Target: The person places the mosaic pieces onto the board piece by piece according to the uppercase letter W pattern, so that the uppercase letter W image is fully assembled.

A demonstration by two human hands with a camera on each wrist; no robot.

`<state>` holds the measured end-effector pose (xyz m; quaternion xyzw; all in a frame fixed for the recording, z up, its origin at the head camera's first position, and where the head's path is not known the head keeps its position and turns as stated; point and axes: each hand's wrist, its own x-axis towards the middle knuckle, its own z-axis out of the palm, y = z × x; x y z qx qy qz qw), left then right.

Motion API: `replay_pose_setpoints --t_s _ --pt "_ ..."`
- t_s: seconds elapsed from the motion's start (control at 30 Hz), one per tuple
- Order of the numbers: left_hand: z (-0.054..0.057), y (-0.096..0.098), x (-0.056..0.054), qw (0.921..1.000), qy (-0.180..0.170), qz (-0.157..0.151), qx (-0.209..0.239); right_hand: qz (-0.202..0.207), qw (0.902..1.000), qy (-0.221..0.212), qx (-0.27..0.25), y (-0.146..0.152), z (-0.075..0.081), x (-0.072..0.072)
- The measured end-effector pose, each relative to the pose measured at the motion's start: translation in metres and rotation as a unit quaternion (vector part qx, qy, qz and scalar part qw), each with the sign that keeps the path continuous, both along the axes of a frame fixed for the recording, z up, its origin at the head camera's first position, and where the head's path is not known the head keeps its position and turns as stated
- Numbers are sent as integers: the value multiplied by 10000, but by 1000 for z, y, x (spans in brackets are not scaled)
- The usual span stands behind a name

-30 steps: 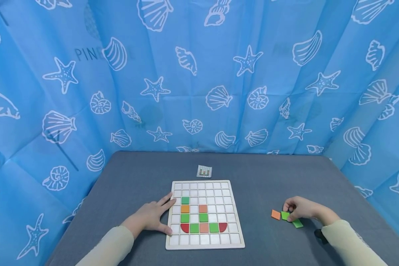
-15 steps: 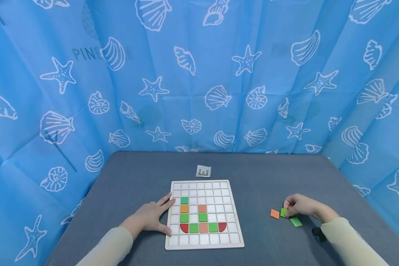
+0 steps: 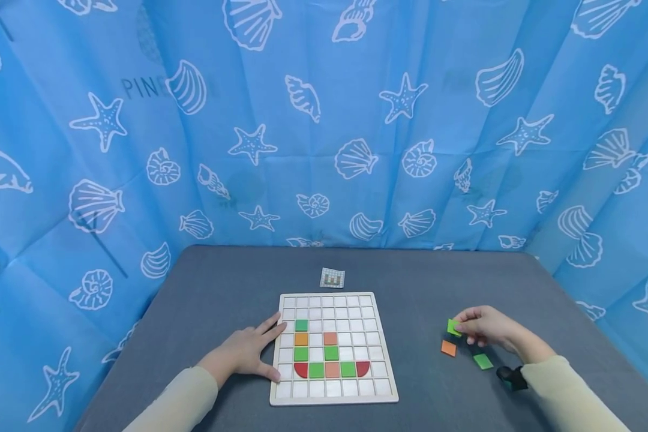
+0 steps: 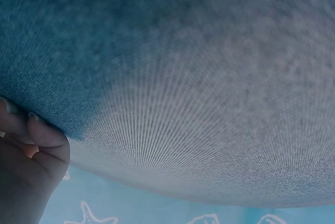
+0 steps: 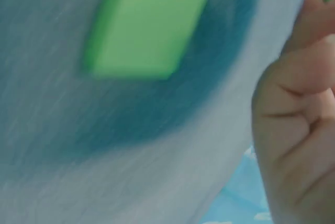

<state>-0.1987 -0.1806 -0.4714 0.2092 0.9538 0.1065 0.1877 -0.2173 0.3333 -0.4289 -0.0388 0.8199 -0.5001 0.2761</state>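
My right hand (image 3: 488,327) pinches a light green square tile (image 3: 453,327) between thumb and fingers, raised off the table at the right. Below it on the cloth lie an orange tile (image 3: 449,348) and another green tile (image 3: 483,361), which also shows large and blurred in the right wrist view. At the left edge of the white gridded board (image 3: 356,387), my left hand (image 3: 243,353) rests with its fingers spread. Green, orange, salmon and red pieces fill several cells of the board. The left wrist view shows mostly grey cloth and part of the left hand (image 4: 36,150).
A small pattern card (image 3: 332,278) lies just behind the board. The grey table (image 3: 237,282) backs onto a blue shell-print curtain (image 3: 313,150). Something black (image 3: 512,378) sits at the right wrist.
My right hand has picked up the middle green tile from between the orange and the other green one, lifting it away and slightly left. The left hand stays at the board's edge.
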Motion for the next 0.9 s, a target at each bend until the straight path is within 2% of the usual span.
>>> replay_pose_setpoints --t_s 0.07,0.2,0.37,0.5,0.6,0.9 --pt "0 0 0 10000 -3 10 -15 -171 9997 -51 -174 -7 3 0" --pt "1 0 0 10000 -45 22 -39 -226 9971 -144 -713 -20 7 -2" --pt "2 1 0 10000 -44 7 0 -62 9931 -122 -1165 -35 9 -6" --pt "0 0 -1 10000 -19 -10 26 135 9935 15 -1131 -48 10 -6" --pt "-1 0 -2 10000 -21 -8 34 92 9951 59 -981 -57 13 -5" --pt "-2 1 -2 10000 11 8 -9 -579 9958 191 -688 -89 12 2"
